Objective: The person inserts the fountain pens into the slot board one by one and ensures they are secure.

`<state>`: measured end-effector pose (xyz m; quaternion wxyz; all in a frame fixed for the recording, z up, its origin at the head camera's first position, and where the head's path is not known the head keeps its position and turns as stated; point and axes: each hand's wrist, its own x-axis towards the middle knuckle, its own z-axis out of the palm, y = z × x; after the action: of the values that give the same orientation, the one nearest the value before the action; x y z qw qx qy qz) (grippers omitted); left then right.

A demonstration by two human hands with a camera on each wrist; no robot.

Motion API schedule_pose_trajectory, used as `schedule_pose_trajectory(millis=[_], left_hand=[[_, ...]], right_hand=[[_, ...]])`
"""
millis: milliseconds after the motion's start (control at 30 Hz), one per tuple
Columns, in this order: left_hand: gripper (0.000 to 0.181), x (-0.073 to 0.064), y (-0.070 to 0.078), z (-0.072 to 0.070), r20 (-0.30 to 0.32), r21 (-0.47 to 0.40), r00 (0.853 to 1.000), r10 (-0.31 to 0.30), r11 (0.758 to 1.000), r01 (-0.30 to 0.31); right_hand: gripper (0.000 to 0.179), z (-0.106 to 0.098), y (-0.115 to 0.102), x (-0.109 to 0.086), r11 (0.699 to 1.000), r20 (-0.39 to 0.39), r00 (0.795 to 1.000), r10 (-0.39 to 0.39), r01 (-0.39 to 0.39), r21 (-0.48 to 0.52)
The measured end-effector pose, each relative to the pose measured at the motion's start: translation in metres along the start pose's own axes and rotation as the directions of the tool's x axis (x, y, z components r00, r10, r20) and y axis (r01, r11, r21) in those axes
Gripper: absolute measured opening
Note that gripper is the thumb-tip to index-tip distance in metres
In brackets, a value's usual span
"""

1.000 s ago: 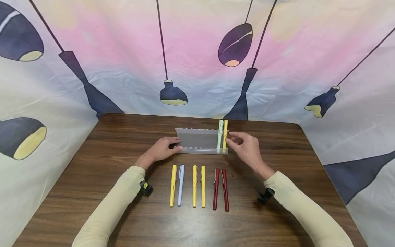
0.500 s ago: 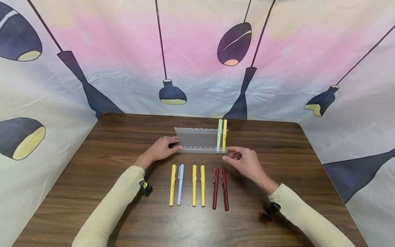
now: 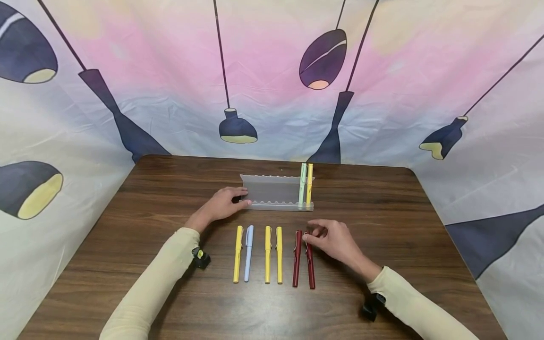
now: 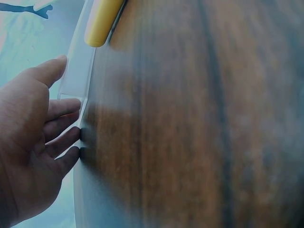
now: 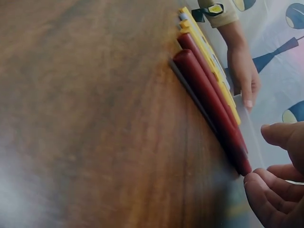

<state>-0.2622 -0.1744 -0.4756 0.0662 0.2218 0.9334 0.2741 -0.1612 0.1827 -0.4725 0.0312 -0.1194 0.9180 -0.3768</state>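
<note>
In the head view, a clear pen rack with scalloped edges stands toward the back. A light green pen and a yellow pen lean in its right end. My left hand holds the rack's left end, thumb at the front lip and fingers at the side. My right hand is over the cap end of the right-hand dark red pen, thumb and fingers apart. In the right wrist view, its fingertips are close to that pen; contact cannot be told. Beside it lies another dark red pen.
On the brown wooden table, two yellow pens lie side by side left of the red ones. Farther left are another yellow pen and a light blue pen. A printed cloth hangs behind the table.
My right hand has left the yellow pen at the rack's right end and moved toward me, down to the dark red pens. The left hand stays at the rack.
</note>
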Motion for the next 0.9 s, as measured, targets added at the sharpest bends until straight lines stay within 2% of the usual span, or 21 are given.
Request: schedule_pose_trajectory(millis=[333, 700, 900], left_hand=[[0.06, 0.0, 0.001, -0.001, -0.004, -0.001, 1.0, -0.003, 1.0, 0.003], [0.06, 0.0, -0.001, 0.0, 0.0, 0.003, 1.0, -0.007, 1.0, 0.007], [0.06, 0.002, -0.003, 0.002, 0.002, 0.006, 1.0, -0.007, 1.0, 0.007]], right_hand=[[0.038, 0.007, 0.002, -0.004, 1.0, 0.024, 1.0, 0.014, -0.014, -0.014], [0.044, 0.012, 0.001, -0.001, 0.999, 0.073, 0.997, 0.037, -0.035, -0.034], [0.04, 0.012, 0.001, 0.001, 0.999, 0.076, 0.997, 0.034, -0.031, -0.042]])
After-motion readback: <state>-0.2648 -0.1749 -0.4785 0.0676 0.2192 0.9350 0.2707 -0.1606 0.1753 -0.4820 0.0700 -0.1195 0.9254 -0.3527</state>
